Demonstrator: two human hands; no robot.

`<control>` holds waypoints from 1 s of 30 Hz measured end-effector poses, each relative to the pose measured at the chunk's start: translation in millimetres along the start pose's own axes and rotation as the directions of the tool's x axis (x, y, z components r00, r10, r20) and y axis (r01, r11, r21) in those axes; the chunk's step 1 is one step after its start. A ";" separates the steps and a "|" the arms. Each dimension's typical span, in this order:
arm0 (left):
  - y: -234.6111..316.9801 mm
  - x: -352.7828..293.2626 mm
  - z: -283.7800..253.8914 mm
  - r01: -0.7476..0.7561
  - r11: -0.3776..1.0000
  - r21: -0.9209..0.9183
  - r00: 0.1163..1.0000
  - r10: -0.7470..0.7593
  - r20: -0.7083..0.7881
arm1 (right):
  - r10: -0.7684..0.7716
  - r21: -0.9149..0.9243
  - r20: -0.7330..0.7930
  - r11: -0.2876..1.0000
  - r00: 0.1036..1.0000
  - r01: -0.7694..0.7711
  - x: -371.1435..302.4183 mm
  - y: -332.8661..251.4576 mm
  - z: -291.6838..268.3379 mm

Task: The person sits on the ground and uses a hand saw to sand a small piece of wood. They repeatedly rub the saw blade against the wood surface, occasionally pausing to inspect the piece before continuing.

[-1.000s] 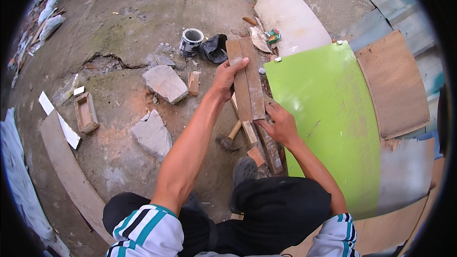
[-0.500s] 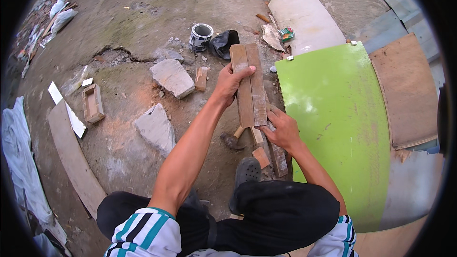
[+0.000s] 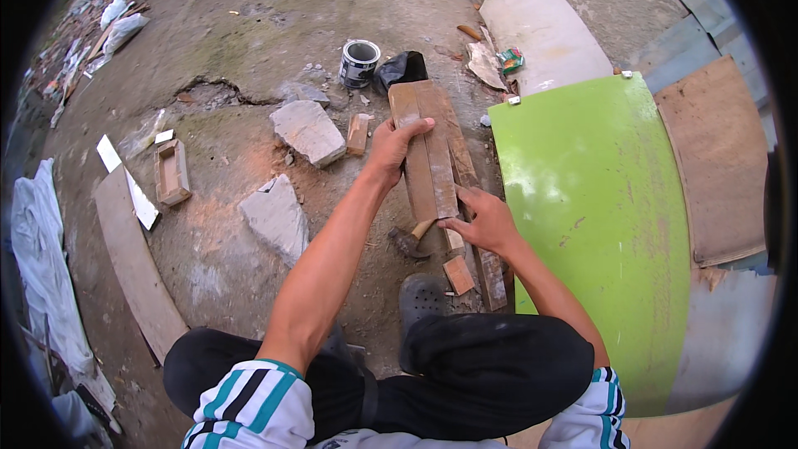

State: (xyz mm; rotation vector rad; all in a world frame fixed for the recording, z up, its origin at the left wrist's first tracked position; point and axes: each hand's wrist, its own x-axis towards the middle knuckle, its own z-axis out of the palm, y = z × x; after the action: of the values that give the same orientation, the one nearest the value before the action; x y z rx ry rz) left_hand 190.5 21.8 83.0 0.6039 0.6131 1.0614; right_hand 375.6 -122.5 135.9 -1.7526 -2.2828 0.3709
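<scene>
My left hand grips a pair of short wooden boards lying side by side, its thumb across their top face. At their near end, my right hand closes on the right-hand corner, thumb at the end edge and fingers along the side. Below the boards, a longer wooden plank rests on the ground, partly covered by the boards and my right hand. A hammer lies just left of the boards' near end, its handle partly hidden. A small wood block sits beside the plank, near my shoe.
A green panel covers the ground at right, with a brown board beyond it. Broken concrete slabs, another wood block, a paint can and a black container stand ahead. A wooden box lies left.
The two boards have shifted slightly left and tilted, so more of the long plank shows on their right. My right hand has moved a little left with their near end.
</scene>
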 end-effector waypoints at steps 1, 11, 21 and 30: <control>0.1 -1.0 -7.1 0.003 1.000 -0.020 1.000 -0.003 -0.004 | 0.049 0.085 0.078 0.995 0.996 -0.055 5.0 -2.8 -3.5; 8.4 -18.7 -14.1 -0.017 0.996 -0.093 1.000 0.017 -0.005 | 0.165 0.441 0.301 0.849 0.939 -0.291 28.1 12.0 -2.7; 26.0 -35.6 21.6 -0.117 0.991 0.068 0.989 0.110 0.098 | 0.186 0.632 0.567 0.527 0.803 -0.568 31.9 -1.6 -14.7; 40.4 -44.9 33.3 -0.131 0.990 0.043 0.985 0.124 0.123 | 0.161 0.806 0.433 0.372 0.887 -0.461 24.0 -15.6 -2.7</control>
State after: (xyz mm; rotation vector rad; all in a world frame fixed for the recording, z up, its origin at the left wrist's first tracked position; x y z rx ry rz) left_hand 173.8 -10.0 141.9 0.7543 0.5031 1.1228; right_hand 356.2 -103.0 144.6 -1.4948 -1.2698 1.6727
